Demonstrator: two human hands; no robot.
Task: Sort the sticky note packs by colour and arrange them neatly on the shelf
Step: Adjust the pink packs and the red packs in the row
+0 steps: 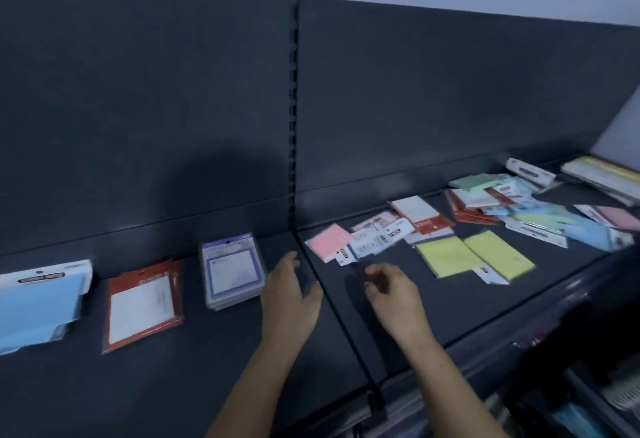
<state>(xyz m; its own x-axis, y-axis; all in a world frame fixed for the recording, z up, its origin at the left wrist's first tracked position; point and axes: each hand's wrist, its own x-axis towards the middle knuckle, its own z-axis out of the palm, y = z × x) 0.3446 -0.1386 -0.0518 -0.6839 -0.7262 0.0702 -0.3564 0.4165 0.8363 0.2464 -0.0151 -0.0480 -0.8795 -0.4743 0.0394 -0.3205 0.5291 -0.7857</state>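
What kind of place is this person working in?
Probably a stationery shop aisle: dark metal shelf with a slotted upright in the back panel, and retail-packed sticky note packs with hang-tab headers.

The whole frame is smeared by motion. The blue pack at far left runs off the left edge, and its header print cannot be read. Labels on the red pack and the purple stack are too blurred to make out. In the jumbled pile at right, packs overlap and hide one another; no count is possible. The yellow stack at the right edge is cut off. Things below the shelf, lower right, are dark and unclear.
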